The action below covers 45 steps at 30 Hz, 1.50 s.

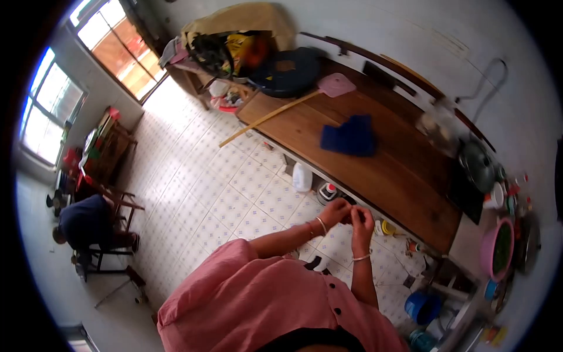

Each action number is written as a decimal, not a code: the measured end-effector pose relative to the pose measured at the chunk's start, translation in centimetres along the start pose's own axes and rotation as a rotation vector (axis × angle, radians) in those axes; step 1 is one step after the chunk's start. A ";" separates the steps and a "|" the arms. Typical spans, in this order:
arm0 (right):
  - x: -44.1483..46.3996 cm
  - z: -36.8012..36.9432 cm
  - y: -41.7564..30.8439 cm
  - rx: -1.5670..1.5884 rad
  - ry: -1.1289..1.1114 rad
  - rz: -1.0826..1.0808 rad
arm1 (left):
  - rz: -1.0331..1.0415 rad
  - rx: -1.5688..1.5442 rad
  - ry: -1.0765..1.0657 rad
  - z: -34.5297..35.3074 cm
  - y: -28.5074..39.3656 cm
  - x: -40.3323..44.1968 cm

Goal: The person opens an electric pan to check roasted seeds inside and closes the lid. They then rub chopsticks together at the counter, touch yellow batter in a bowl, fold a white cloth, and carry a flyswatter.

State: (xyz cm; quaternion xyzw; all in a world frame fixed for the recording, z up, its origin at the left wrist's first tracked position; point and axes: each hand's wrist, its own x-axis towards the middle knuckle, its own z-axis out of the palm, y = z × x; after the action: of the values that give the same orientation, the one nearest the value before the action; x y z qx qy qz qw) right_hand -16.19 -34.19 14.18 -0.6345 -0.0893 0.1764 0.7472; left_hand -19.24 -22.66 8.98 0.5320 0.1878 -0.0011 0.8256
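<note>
My left hand [334, 213] and my right hand [362, 222] meet in front of my body, beside the near edge of the wooden bench [281, 132]. The fingers of both are closed in a pinch, tips nearly touching. A small dark reddish bit shows between them, too small to name. Each wrist wears a bracelet. On the bench top beyond lies a folded blue cloth [349, 136]. A pink fly swatter [337, 85] rests across the bench, its long handle sticking out over the front edge.
Under the bench stand a white jug [302, 177] and a red-capped bottle [326, 192]. To the right are a pink basin [497, 249] of greens, a lidded pot [476, 164] and a blue bucket [422, 306]. Another person [88, 223] sits bent over at far left.
</note>
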 end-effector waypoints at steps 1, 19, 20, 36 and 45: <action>2.0 2.9 0.5 0.032 -0.070 0.030 | 0.017 -0.011 0.055 -3.0 2.4 0.5; 17.9 29.6 13.7 0.264 -0.561 0.676 | 0.213 0.919 0.931 -37.4 12.9 3.6; 18.1 30.7 14.7 0.281 -0.543 0.706 | 0.120 1.001 0.928 -38.4 13.6 3.4; 16.9 47.7 17.3 0.568 0.376 0.605 | 0.028 1.085 0.495 -44.8 12.5 4.7; 10.9 38.5 12.2 0.665 0.647 0.069 | 0.217 0.905 -0.022 -33.6 14.1 1.2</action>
State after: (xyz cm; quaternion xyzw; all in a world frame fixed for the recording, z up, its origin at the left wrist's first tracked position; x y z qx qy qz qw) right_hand -21.77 6.82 8.19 -0.3855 0.2311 0.0131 0.8932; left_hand -25.67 13.18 8.77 0.8553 0.1030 -0.0021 0.5079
